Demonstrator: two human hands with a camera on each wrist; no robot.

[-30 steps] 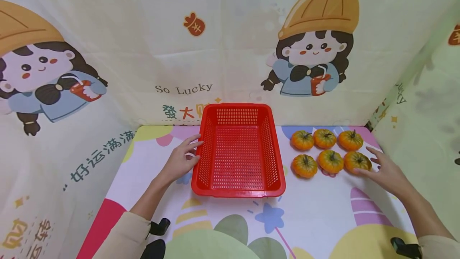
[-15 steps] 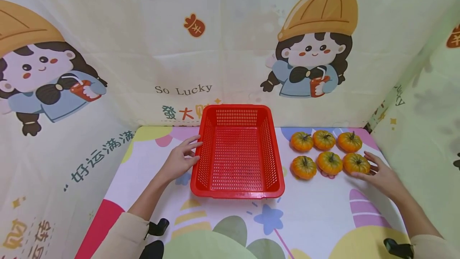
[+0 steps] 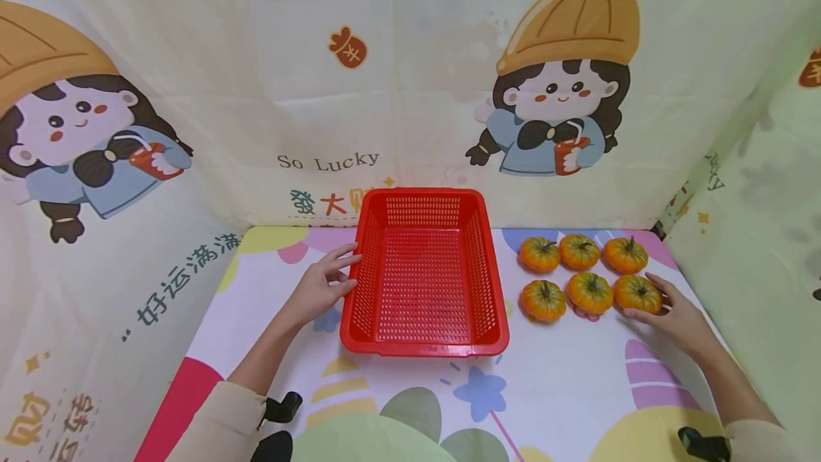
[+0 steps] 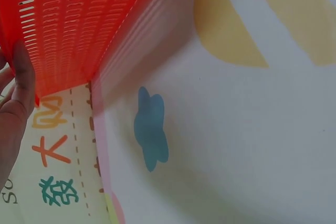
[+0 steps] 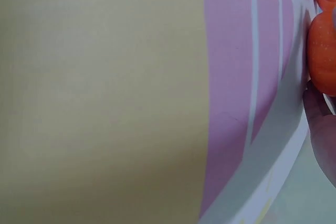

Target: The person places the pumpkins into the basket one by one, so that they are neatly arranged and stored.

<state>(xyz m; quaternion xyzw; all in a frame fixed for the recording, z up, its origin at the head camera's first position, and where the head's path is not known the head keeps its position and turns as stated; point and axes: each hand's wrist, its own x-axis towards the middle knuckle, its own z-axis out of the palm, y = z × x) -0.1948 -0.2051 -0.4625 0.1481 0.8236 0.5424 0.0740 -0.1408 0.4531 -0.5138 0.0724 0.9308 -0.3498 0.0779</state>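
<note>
A red plastic basket [image 3: 423, 284] with perforated walls stands in the middle of the table, nothing inside it. My left hand [image 3: 321, 291] touches its left side with fingers loosely extended; in the left wrist view those fingers [image 4: 23, 77] lie against the basket wall [image 4: 79, 19]. To the right, small orange-green pumpkins sit in two rows. My right hand [image 3: 678, 319] holds the front-right pumpkin [image 3: 638, 294] between thumb and fingers, and the pumpkin rests on the table. In the right wrist view, only part of this pumpkin [image 5: 321, 51] and of the hand [image 5: 323, 135] shows.
Several other pumpkins are close by, among them the front-middle one [image 3: 590, 292] and the back-right one [image 3: 625, 255]. A patterned cloth covers the table [image 3: 545, 383]. Printed fabric walls [image 3: 423, 91] enclose the back and sides.
My right hand has moved left and closed in on the front-right pumpkin, thumb and fingers now against it. The left hand stays at the basket.
</note>
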